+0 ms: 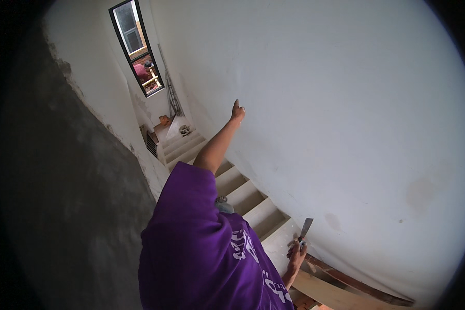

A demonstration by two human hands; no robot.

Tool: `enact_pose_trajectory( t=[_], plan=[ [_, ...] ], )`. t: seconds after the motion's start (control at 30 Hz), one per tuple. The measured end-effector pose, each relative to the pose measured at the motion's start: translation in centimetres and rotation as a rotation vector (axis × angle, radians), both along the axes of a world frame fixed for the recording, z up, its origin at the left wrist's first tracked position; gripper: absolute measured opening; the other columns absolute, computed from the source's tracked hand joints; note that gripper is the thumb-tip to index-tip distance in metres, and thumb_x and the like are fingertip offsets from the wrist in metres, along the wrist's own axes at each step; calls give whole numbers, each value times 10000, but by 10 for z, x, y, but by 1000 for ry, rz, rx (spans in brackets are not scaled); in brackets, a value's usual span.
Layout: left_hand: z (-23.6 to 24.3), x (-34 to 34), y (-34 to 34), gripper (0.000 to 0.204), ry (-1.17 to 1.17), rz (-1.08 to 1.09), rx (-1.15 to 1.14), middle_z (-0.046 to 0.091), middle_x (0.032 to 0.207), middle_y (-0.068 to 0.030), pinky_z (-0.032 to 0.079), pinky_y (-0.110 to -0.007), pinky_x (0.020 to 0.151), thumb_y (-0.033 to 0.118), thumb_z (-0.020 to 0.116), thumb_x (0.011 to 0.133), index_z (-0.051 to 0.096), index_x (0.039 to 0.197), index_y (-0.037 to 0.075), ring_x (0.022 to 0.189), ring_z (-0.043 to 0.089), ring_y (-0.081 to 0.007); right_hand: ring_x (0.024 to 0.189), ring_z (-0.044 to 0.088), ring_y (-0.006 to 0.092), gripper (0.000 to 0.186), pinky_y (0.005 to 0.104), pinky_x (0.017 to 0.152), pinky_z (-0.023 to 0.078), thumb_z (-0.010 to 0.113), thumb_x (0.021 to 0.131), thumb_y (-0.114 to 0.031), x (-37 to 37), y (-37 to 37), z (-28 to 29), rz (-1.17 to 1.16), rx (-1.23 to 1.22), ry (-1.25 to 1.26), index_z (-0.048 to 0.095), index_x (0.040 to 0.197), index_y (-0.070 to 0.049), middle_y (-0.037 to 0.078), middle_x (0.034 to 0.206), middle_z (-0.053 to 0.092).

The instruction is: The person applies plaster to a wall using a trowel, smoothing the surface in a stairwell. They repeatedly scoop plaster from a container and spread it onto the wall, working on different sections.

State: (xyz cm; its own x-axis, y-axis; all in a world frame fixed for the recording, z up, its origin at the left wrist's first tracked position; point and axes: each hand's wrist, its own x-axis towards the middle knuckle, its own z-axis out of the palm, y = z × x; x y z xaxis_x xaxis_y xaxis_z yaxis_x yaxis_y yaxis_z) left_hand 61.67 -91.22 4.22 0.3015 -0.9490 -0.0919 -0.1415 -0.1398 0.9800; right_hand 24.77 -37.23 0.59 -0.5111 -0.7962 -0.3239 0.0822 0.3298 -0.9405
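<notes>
My left arm, in a purple sleeve, stretches up towards the white wall (315, 119). At its end my left hand (238, 112) has one finger extended and holds nothing visible; the other fingers look folded. Whether the fingertip touches the wall I cannot tell. Lower down, my right hand (296, 257) is closed round the handle of a putty knife (307, 226), its flat metal blade pointing up close to the wall. Two brownish patches (421, 192) mark the wall's surface to the right.
A staircase (245, 197) descends from beside me towards a tall black-framed window (136, 49). Long boards (336, 292) lie at the lower right. On the left stands a rough grey wall edge (77, 181). A round object (185, 130) and an orange-brown item (165, 120) are near the stair bottom.
</notes>
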Motion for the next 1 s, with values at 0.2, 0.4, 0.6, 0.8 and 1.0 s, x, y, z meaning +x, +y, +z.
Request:
enact_pose_trajectory(
  t=[0.2,0.4,0.6,0.8,1.0],
  plan=[
    [-57,41,-114,704,23,35,-166,253,1548,-203,259,-342,1165,-8,397,854,164,1517,35,1430,268,-303,478,466,80,228,235,406,372,578,956,-231,61,-14,-75,-9,71,-45,520,1110,-74,-4,632,501],
    [-79,74,-173,722,-49,-137,-561,272,1550,-186,217,-317,1178,-103,372,763,295,1475,-4,1445,247,-265,501,478,81,275,233,420,377,576,961,-265,133,-96,-94,-45,143,-3,521,1157,-80,-3,653,505],
    [-80,63,-172,751,-97,-178,-635,214,1553,-241,179,-320,1189,-128,371,734,242,1471,-63,1455,216,-287,549,445,58,358,220,463,364,553,973,-256,187,-236,-52,229,66,116,471,1278,-85,-24,690,484],
    [-77,111,-180,640,94,-375,-637,311,1536,-164,383,-357,1088,-53,449,804,380,1437,13,1377,378,-306,550,390,53,374,213,469,348,466,996,-249,246,-395,28,503,-203,162,444,1342,-108,-42,707,452],
    [-211,188,-141,369,-366,-454,-332,569,1313,-178,422,-400,1029,101,491,933,554,1286,13,1208,533,-350,584,450,49,378,203,462,376,506,989,-274,335,-538,106,563,-302,374,519,1328,-107,-3,774,518]
  ],
)
